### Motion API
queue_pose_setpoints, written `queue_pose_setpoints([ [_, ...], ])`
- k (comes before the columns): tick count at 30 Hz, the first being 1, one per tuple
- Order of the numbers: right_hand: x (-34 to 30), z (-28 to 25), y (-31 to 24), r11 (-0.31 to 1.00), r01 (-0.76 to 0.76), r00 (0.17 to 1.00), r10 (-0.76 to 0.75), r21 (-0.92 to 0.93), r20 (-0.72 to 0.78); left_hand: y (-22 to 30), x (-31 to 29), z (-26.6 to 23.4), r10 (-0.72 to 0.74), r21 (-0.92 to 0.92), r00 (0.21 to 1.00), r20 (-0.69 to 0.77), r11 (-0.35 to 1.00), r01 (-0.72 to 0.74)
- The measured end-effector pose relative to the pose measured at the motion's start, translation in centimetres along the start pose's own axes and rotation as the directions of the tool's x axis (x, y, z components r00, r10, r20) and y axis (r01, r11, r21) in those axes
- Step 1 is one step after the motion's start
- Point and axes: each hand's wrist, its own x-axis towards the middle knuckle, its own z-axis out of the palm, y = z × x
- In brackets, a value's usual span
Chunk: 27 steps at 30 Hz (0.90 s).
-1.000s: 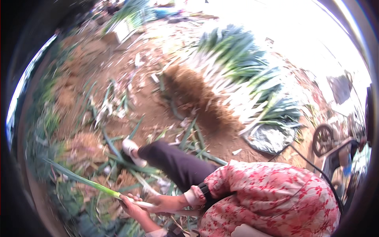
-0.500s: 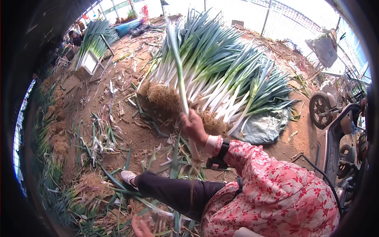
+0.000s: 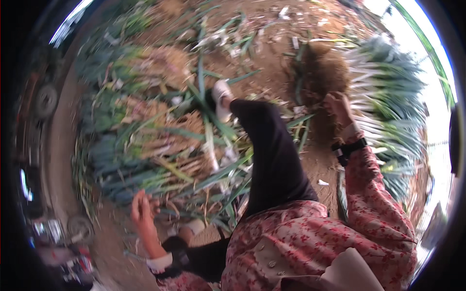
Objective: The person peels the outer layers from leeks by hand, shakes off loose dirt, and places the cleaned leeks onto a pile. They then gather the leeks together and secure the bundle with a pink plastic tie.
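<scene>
My left hand [image 3: 144, 208] is at the lower left, fingers apart and holding nothing. It is just beside a heap of untrimmed leeks [image 3: 116, 162], with blue-green leaves and tan roots. On the other side, my right hand [image 3: 338, 107] is by the root ends of a row of cleaned leeks [image 3: 383, 97] with white stalks. Its fingers are loosely bent, a little blurred, and no leek shows in them. A dark strap with a small box [image 3: 349, 149] circles my right wrist.
Stripped leaves [image 3: 208, 140] and peelings litter the brown soil between the two heaps. My dark-trousered leg [image 3: 267, 145] and white shoe [image 3: 222, 99] stretch across the middle. Wheels [image 3: 47, 101] of a vehicle show at the far left.
The view has swung left and down, shifting the cleaned leeks to the right side. The leek that was in my right hand is out of it. My left hand has come fully into view.
</scene>
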Motion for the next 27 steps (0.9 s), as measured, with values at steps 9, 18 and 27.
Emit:
queue_pose_setpoints([
  [9, -8.4, 33.6, -13.3, 0.669, 0.708, 0.62, -0.433, -0.228, 0.655, -7.2, -1.5, -12.3, -0.208, -0.379, 0.897, -0.391, 0.924, 0.049],
  [18, -18.1, 55.4, 6.6, 0.345, 0.896, 0.277, 0.056, -0.279, 0.959, -7.8, -3.0, -13.1, -0.299, -0.382, 0.885, -0.356, 0.911, 0.154],
  [27, -13.7, 62.7, 19.3, 0.03, 0.921, 0.361, 0.303, -0.387, 0.882, -7.0, -2.8, -15.7, -0.228, -0.239, 0.936, -0.269, 0.957, 0.164],
])
